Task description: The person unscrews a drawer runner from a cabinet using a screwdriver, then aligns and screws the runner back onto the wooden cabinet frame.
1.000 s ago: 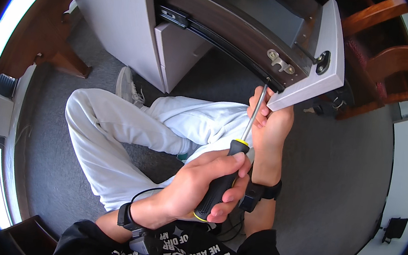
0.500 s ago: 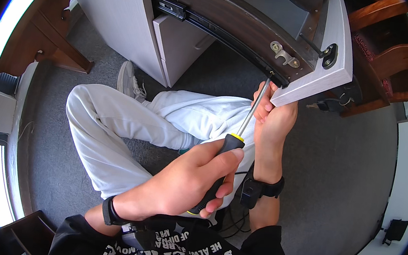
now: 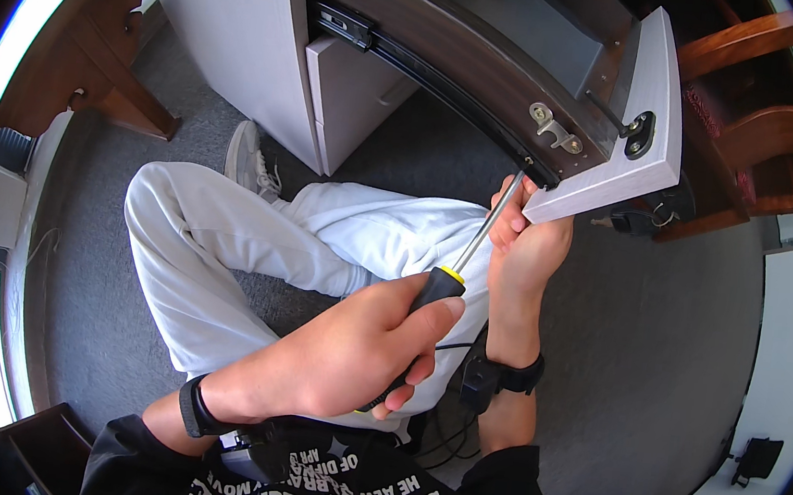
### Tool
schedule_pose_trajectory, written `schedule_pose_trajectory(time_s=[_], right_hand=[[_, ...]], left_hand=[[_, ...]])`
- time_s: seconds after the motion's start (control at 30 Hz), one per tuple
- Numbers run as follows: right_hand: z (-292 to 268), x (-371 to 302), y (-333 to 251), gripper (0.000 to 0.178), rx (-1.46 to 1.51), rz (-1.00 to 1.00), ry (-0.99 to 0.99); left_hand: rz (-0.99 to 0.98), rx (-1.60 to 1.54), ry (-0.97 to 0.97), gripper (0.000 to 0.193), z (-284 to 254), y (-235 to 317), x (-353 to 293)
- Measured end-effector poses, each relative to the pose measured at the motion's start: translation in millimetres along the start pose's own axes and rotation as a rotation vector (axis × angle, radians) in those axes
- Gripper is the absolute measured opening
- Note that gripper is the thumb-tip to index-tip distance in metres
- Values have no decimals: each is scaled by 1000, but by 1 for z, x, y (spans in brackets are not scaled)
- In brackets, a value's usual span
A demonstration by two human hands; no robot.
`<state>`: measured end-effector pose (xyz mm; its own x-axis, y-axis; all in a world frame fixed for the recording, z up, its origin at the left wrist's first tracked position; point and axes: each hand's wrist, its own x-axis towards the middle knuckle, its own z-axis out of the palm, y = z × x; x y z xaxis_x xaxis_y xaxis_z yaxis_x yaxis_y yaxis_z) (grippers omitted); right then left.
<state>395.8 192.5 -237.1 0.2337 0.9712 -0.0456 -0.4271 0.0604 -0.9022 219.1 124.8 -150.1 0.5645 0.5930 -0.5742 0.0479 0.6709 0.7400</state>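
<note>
My left hand (image 3: pixel 372 346) is wrapped round the black and yellow handle of a screwdriver (image 3: pixel 490 221). The shank slants up to a screw at the front end of a black drawer slide (image 3: pixel 441 96), and its tip appears to touch the screw head. The slide runs along the side of a dark brown drawer (image 3: pixel 467 33) with a pale wood-grain front (image 3: pixel 606 185). Below the front's lower corner, my right hand (image 3: pixel 527 247) has its fingers curled up against the drawer's end. The corner hides part of those fingers.
A metal bracket (image 3: pixel 556 129) and a black lock fitting (image 3: pixel 636 135) with a rod sit near the drawer front. Keys (image 3: pixel 656 217) hang outside it. The pale cabinet (image 3: pixel 222 26) stands left, wooden chairs (image 3: pixel 777 123) right. My bent leg (image 3: pixel 214 238) lies beneath.
The drawer sits slightly lower in the picture, and both hands have shifted a little left. The screwdriver stays at the same screw, still in my left hand.
</note>
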Motion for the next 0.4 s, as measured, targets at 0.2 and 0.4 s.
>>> schedule_pose_trajectory(time_s=[0.2, 0.4], right_hand=[[-3, 6, 2, 40, -7, -41, -84], [-17, 8, -8, 56, -36, -22, -141]], left_hand=[[23, -25, -50, 34, -7, -1, 4], [68, -41, -184, 29, -38, -14, -9]])
